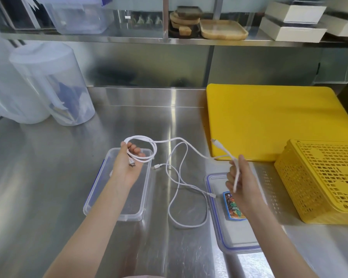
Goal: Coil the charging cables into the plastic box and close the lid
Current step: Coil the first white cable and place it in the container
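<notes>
My left hand (129, 165) hovers over the clear plastic box (96, 197) and grips a white charging cable (149, 142) wound in a loop, its plug lying in my palm. The cable runs right through the air to my right hand (239, 177), which pinches its other end, with one plug (214, 141) sticking up to the left. A second white cable (187, 201) lies loose on the steel counter between the box and the lid (233, 237). The lid lies flat under my right hand, blue seal and a coloured label facing up.
A yellow cutting board (269, 121) and a yellow perforated basket (319, 181) sit at the right. Clear tubs and a cylinder container (54, 83) stand at the back left. A shelf with wooden trays (223, 30) runs above the steel counter (48, 177).
</notes>
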### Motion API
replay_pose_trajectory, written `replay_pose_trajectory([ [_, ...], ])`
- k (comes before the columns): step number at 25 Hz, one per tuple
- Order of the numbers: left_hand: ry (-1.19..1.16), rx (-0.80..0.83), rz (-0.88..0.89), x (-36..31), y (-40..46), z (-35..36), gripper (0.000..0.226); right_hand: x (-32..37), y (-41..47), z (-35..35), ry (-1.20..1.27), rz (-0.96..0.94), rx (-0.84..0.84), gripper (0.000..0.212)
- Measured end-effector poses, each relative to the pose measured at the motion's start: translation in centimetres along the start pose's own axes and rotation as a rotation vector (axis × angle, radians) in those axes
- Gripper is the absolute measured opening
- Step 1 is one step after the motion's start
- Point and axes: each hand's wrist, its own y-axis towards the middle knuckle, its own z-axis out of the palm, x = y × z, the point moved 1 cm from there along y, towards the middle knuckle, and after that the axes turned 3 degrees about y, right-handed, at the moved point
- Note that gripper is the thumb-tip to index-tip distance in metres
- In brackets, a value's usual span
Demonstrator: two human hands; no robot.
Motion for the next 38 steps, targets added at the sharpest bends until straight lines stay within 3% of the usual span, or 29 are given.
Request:
replay_pose_trajectory([
  [4,-0.143,0.127,-0.086,0.8,-1.4,1.2,0.038,-2.2,-1.6,1.7,-0.408,-0.046,0.128,0.032],
  [12,-0.260,0.211,-0.178,1.6,-3.7,2.6,0.038,-4.6,-2.7,3.7,-0.440,0.036,0.129,0.027],
  [16,-0.222,0.233,-0.228,3.1,-5.0,3.0,0.037,-4.8,-2.8,5.0,-0.332,0.106,0.199,0.029],
  [21,0.081,0.185,-0.167,4.7,-6.2,3.0,0.034,-4.7,-2.5,6.0,-0.287,0.152,0.384,0.027],
  [26,0.309,0.223,-0.019,5.2,-7.0,2.7,0.029,-5.0,-2.6,6.7,-0.301,0.182,0.357,0.016],
  [29,0.431,0.212,0.032,5.6,-7.3,2.6,0.029,-5.3,-3.4,6.7,-0.509,0.009,0.410,0.011],
  [32,0.555,0.244,0.066,5.6,-7.3,2.5,0.030,-5.6,-3.4,6.6,-0.602,-0.139,0.308,0.004],
  [34,0.660,0.266,0.121,5.8,-7.2,2.2,0.030,-5.4,-3.4,6.6,-0.651,-0.167,0.271,0.010],
  [38,0.821,0.294,0.240,6.3,-6.9,1.6,0.029,-5.3,-3.5,6.4,-0.941,-0.139,0.255,0.039],
])
